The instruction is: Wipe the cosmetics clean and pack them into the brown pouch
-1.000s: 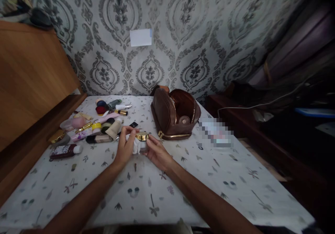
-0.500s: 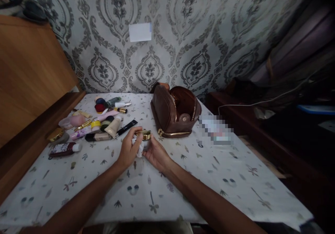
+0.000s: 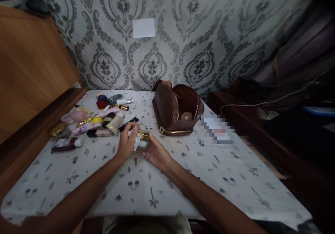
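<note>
While the left hand pinches a crumpled white tissue against its side, a gold-lidded jar sits gripped between the thumb and fingers of the right hand, over a printed tablecloth. Taking that jar as the centre of a dial with twelve toward the wall, a dark red bottle with a white cap lies on its side at nine o'clock, well apart. At three, a pixelated item lies near the cloth's edge. Just beyond the left hand, between ten and eleven, a black tube lies near a beige tube, which is at ten. Around one o'clock stands a brown bag, its zipped mouth gaping. Farther off at eleven lies a dark green tube. Last, straight up at twelve, a white card shows on the patterned wall.
</note>
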Tool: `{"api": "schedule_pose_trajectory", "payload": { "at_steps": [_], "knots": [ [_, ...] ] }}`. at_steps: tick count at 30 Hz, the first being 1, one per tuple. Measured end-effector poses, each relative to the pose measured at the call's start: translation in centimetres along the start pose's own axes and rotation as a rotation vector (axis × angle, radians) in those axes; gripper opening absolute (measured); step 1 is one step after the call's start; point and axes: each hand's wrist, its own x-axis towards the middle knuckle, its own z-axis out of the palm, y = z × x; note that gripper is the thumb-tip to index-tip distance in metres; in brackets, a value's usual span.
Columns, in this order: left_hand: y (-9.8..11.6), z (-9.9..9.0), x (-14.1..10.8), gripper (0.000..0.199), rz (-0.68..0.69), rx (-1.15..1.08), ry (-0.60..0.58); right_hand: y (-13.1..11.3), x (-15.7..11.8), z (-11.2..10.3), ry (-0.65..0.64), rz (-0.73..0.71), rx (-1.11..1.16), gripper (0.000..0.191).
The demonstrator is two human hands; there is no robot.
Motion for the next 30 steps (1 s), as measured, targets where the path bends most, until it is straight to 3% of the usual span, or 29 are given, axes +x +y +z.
{"api": "schedule_pose_trajectory", "payload": {
  "at_steps": [3,7,16,22,25,30],
  "knots": [
    [-0.5,0.0,0.1,0.038,-0.106,-0.110,-0.090,-0.4,0.1,-0.2,0.006,0.014,0.047,0.028],
    [-0.4,0.1,-0.1,0.042,-0.094,-0.062,-0.184,-0.6,0.4,-0.4,0.054,-0.007,0.101,0.024],
    [-0.1,-0.1,0.0,0.036,-0.030,-0.044,-0.038,0.0,0.4,-0.4,0.023,0.009,0.029,0.029],
    [-0.5,-0.5,0.6,0.039,-0.071,-0.063,0.007,-0.1,0.3,-0.5,-0.003,0.047,0.015,0.035],
    [-0.9,-0.3,0.7,0.044,-0.124,-0.115,-0.053,-0.2,0.3,-0.6,0.010,0.055,0.034,0.036],
    [-1.2,-0.2,0.5,0.051,-0.204,-0.223,-0.259,-0.2,0.5,-0.8,0.018,0.053,0.047,0.035]
  ]
}}
